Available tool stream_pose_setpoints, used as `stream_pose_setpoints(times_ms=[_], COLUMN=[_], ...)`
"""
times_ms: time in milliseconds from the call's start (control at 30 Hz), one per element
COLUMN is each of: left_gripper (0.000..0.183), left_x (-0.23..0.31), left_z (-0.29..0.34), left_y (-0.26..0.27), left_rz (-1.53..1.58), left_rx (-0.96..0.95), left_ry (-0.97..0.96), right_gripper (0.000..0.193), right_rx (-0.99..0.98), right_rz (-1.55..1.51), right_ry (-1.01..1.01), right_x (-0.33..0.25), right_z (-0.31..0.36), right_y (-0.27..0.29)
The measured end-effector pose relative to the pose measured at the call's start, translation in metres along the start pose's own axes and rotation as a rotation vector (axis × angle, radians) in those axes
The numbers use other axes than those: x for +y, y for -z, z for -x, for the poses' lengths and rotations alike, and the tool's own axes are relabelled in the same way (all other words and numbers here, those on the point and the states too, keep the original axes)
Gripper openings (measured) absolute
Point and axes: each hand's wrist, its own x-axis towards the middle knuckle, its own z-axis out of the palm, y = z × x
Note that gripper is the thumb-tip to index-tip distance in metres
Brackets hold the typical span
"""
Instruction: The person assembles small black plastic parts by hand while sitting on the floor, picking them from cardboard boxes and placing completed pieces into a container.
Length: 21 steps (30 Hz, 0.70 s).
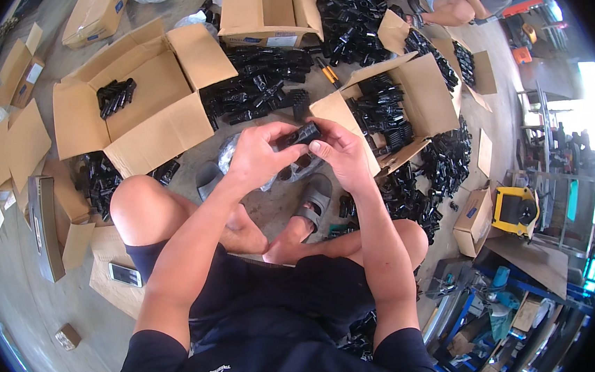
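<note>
Grey concrete floor stretched beneath me in a cluttered workshop, where I sat cross-legged among cartons and heaps of black pieces. At my far left leaned folded cardboard; next came a closed carton further off and, closer to me, a phone lying on a flat cardboard sheet. Left of centre stood a large open box, flaps spread, with a small cluster of black pieces inside. Between it and the middle, more pieces lay in a broad dark heap. At the centre, in front of my body and above my sandals, I held one short black part between both hands: my left hand was closed on its left end, fingers and thumb curled in, and my right hand pinched its right end between thumb and forefinger. Just right of my hands, a second open box was tilted and well filled with black pieces, and a loose pile spilled alongside it. Beyond, at upper right, were another person's bent legs. Furthest right stood a yellow-framed object and a crowded blue rack.
</note>
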Motion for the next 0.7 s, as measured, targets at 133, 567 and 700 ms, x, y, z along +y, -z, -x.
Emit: stream_pose_setpoints(times_ms=[133,567,700], left_gripper=[0.031,0.028,0.026], left_x=[0.004,-0.011,-0.012], left_z=[0.002,0.005,0.003], left_y=[-0.001,-0.009,-0.013], left_rz=[0.105,0.191,0.247], left_rx=[-0.061,0.039,0.029], left_ry=[0.012,-0.150,-0.128], right_gripper=[0.042,0.036,0.037], right_rx=[-0.042,0.079,0.113], right_rz=[-0.059,-0.076,0.006], right_ry=[0.075,0.153,0.130], right_x=[0.001,0.001,-0.001], right_z=[0.003,0.007,0.009], right_y=[0.003,-0.009,-0.008])
